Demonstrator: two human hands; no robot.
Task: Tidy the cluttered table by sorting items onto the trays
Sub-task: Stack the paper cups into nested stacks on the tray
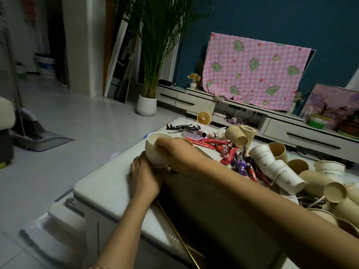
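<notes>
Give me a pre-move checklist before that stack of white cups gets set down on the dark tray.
1. Grip: right hand wraps the white cup stack: ok.
2. Support: left hand steadies it from below: ok.
3. Landing spot: dark tray bare near the hands: ok.
4. Stack aligned: hand hides most of it: cannot tell.
5. Loose cups lie scattered to the right, unsorted: not ok.
</notes>
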